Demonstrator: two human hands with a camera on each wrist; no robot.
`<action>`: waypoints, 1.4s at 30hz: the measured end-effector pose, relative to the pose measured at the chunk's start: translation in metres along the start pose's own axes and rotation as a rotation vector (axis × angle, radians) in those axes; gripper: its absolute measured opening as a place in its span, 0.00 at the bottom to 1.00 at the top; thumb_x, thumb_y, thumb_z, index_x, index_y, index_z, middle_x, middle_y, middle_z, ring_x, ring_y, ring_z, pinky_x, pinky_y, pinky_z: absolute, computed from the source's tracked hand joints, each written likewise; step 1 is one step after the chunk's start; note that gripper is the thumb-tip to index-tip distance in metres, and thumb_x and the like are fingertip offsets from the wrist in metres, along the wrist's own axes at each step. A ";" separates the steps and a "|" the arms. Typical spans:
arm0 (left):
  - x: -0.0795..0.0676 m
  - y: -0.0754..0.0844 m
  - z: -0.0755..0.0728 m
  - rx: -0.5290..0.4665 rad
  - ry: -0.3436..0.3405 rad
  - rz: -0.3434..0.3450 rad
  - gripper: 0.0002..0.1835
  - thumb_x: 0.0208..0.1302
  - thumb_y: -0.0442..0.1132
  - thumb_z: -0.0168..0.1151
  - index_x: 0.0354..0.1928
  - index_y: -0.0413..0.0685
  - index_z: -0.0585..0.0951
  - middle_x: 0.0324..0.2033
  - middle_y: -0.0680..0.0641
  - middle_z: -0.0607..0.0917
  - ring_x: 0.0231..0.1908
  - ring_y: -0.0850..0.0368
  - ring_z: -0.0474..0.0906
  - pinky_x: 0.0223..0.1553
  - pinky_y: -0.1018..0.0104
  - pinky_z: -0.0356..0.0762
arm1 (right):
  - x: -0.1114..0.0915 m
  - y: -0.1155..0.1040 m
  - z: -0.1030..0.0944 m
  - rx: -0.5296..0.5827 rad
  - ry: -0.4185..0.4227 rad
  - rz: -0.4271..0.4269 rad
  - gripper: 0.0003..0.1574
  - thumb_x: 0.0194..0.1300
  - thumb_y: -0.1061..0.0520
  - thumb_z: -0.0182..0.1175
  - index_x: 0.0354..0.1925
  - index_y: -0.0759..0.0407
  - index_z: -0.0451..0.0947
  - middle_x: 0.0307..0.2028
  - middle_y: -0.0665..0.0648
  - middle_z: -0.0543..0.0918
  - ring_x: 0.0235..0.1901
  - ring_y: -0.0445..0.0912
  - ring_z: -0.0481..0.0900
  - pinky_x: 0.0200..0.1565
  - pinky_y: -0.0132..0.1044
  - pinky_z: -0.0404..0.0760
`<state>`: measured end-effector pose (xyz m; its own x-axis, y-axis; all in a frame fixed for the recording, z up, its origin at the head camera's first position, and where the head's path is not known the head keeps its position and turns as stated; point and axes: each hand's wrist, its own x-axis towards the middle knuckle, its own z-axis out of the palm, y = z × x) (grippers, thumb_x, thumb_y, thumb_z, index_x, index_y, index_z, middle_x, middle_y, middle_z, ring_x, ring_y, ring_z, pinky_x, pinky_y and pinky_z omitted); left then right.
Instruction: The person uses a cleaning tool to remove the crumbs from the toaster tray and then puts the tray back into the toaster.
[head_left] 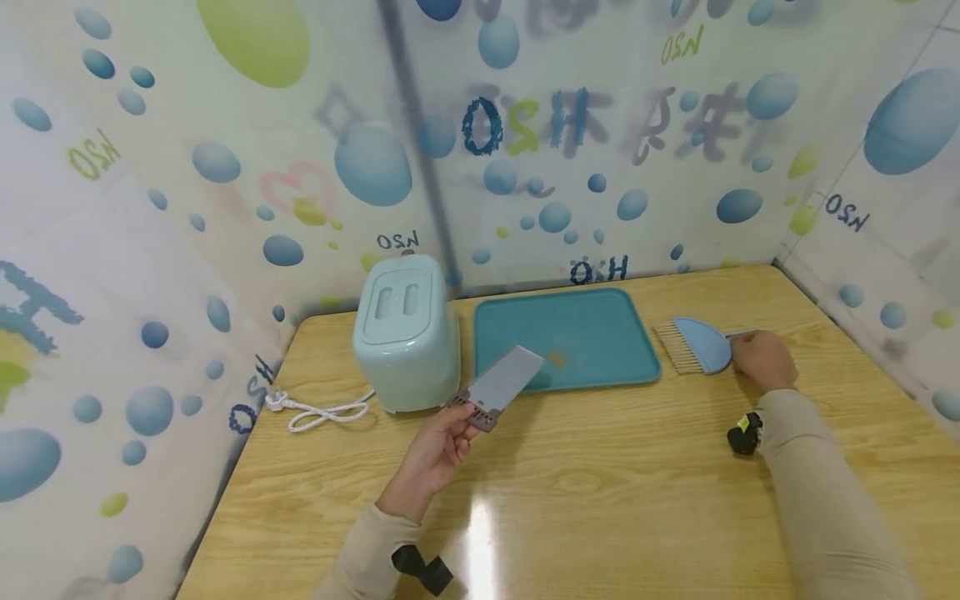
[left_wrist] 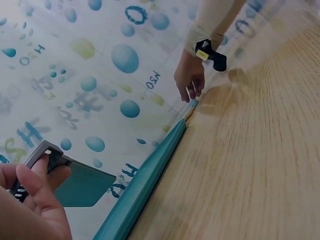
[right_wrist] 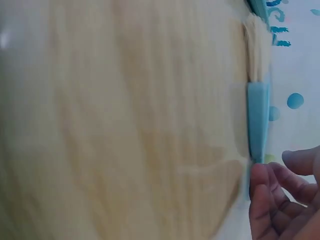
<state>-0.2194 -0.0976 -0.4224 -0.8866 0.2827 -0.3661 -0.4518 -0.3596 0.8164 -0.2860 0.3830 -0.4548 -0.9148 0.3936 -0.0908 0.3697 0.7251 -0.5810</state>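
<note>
In the head view, my left hand [head_left: 438, 450] grips a flat metal crumb tray [head_left: 506, 379] by its slotted grey-brown end, thumb on top. It is raised above the table, partly over the near left of a teal tray [head_left: 577, 382]. The left wrist view shows the left hand's [left_wrist: 42, 200] fingers curled round that grey end. On the table at the right lies a light blue brush [head_left: 701, 343] with pale bristles pointing left. My right hand [head_left: 765, 360] is at the brush's handle. In the right wrist view, fingertips touch the handle, while the thumb stands apart.
A mint-green toaster [head_left: 405, 350] with a lid on top stands left of the teal tray. Its white cord and plug [head_left: 322, 412] lie beside it. Brownish crumbs [head_left: 555, 359] show on the teal tray. Patterned curtains [head_left: 525, 208] enclose the back and sides of the wooden table [head_left: 600, 500].
</note>
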 end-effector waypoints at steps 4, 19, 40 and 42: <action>-0.005 -0.001 -0.002 0.002 0.022 0.011 0.08 0.71 0.34 0.46 0.49 0.46 0.71 0.24 0.59 0.87 0.22 0.74 0.78 0.19 0.87 0.68 | -0.001 -0.004 -0.005 0.002 0.020 -0.041 0.29 0.73 0.49 0.39 0.48 0.71 0.77 0.36 0.72 0.82 0.21 0.51 0.72 0.19 0.38 0.67; -0.031 -0.001 -0.018 0.012 0.073 0.018 0.06 0.70 0.34 0.47 0.43 0.49 0.73 0.23 0.59 0.85 0.21 0.73 0.75 0.19 0.86 0.68 | -0.006 -0.071 0.005 -0.006 -0.013 -0.210 0.37 0.77 0.42 0.35 0.66 0.69 0.62 0.62 0.74 0.69 0.57 0.70 0.69 0.54 0.68 0.63; -0.070 -0.017 -0.048 -0.004 0.142 0.051 0.07 0.66 0.34 0.49 0.37 0.53 0.76 0.21 0.60 0.85 0.18 0.75 0.74 0.19 0.87 0.69 | -0.027 -0.156 0.018 -0.010 -0.113 -0.475 0.38 0.77 0.43 0.39 0.71 0.69 0.54 0.68 0.75 0.61 0.66 0.69 0.59 0.63 0.67 0.62; -0.073 -0.018 -0.051 -0.010 0.155 0.050 0.07 0.66 0.34 0.50 0.38 0.53 0.76 0.21 0.60 0.85 0.18 0.75 0.74 0.19 0.87 0.70 | -0.029 -0.162 0.021 -0.001 -0.133 -0.481 0.39 0.77 0.42 0.38 0.71 0.69 0.53 0.69 0.74 0.59 0.68 0.68 0.56 0.65 0.66 0.59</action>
<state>-0.1520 -0.1570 -0.4328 -0.9123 0.1237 -0.3904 -0.4070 -0.3785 0.8313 -0.3232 0.2425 -0.3753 -0.9945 -0.0610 0.0848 -0.0991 0.8075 -0.5815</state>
